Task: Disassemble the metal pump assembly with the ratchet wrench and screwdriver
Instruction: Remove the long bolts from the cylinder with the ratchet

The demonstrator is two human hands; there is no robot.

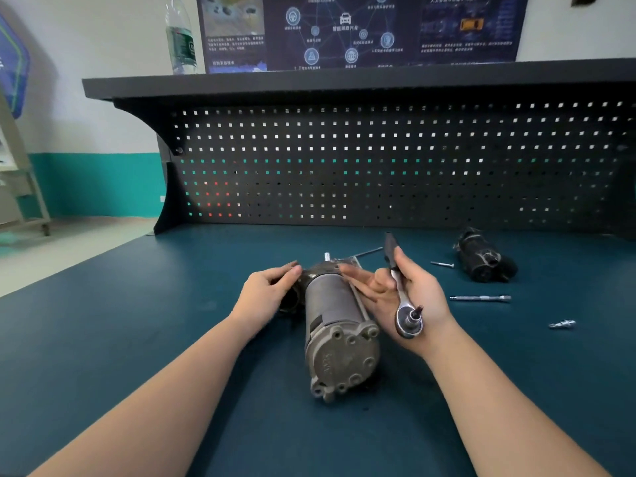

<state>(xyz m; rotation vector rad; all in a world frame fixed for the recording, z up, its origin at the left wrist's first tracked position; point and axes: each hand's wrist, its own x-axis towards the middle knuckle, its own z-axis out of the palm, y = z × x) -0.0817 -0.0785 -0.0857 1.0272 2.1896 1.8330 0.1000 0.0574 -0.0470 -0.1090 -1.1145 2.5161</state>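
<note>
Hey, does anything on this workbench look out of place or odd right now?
Nothing looks damaged or spilled. Loose parts lie scattered right of the pump assembly: a bolt, an extension bar, a small fitting.

Black pegboard (378,166) backs a teal-topped workbench (137,321); white-and-teal wall (96,132).

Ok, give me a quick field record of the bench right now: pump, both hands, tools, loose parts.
pump: metal pump assembly lies on its side on the blue bench top, flanged end toward the camera
left hand: left hand grips the pump's far dark end
right hand: right hand holds the ratchet wrench, palm up, fingertips by the pump body
loose tools: extension bar, small socket piece, long bolt
other part: dark motor unit, far right
screwdriver: not clearly identifiable
</note>
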